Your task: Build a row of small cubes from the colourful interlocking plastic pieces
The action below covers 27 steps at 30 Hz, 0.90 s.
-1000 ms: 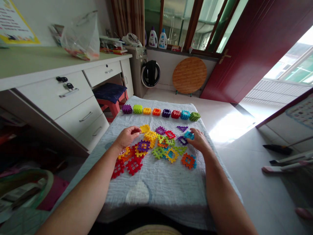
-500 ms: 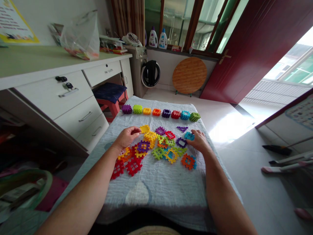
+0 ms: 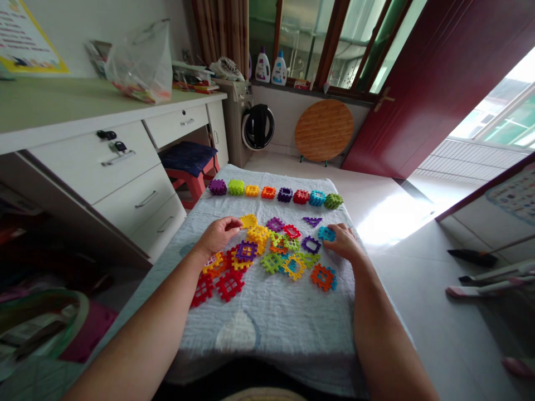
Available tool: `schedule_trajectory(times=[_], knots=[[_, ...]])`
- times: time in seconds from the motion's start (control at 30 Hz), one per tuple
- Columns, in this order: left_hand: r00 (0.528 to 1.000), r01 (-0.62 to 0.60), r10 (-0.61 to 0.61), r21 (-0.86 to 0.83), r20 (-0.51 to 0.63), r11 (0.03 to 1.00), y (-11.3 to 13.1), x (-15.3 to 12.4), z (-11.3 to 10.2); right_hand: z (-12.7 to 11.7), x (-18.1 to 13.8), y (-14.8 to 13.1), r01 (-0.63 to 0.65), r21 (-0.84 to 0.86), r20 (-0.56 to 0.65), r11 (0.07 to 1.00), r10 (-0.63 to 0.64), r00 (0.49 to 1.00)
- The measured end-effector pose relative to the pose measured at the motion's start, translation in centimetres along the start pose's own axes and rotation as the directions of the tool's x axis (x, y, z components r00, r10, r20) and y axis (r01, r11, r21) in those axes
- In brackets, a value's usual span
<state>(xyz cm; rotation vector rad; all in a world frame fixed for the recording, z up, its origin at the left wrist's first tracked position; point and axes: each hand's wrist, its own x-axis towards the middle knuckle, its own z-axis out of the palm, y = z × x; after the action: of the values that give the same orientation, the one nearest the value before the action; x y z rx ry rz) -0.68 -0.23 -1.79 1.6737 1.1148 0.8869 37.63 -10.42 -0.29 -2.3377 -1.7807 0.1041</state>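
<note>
Two grips appear: the left hand pinches the left edge of a yellow piece between thumb and fingertips; the right hand holds the right side of a blue piece, its fingers closed on it. Just left of the latter lies a dark purple frame; behind it, apart, a purple triangle. Farther left, loose pieces overlap at their toothed edges. A strip of cloth separates them from eight blocks aligned near its far edge; a wider open stretch extends on the near side.
</note>
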Motion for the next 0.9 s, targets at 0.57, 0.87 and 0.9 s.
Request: schedule_trajectory(times=[0.57, 0.87, 0.9], knots=[[1.0, 0.02, -0.02, -0.02, -0.011, 1.0, 0.1, -0.1, 0.1, -1.6, 1.9, -1.3, 0.091, -0.14, 0.186, 0.986, -0.064, 0.98], [1.0, 0.023, -0.023, 0.012, 0.004, 1.0, 0.0, -0.1, 0.0, -2.4, 2.7, -1.7, 0.219, -0.113, 0.255, 0.969, -0.184, 0.949], [1.0, 0.021, -0.021, 0.021, 0.001, 1.0, 0.1, -0.1, 0.0, -2.4, 3.0, -1.4, 0.246, -0.088, 0.239, 0.965, -0.219, 0.946]])
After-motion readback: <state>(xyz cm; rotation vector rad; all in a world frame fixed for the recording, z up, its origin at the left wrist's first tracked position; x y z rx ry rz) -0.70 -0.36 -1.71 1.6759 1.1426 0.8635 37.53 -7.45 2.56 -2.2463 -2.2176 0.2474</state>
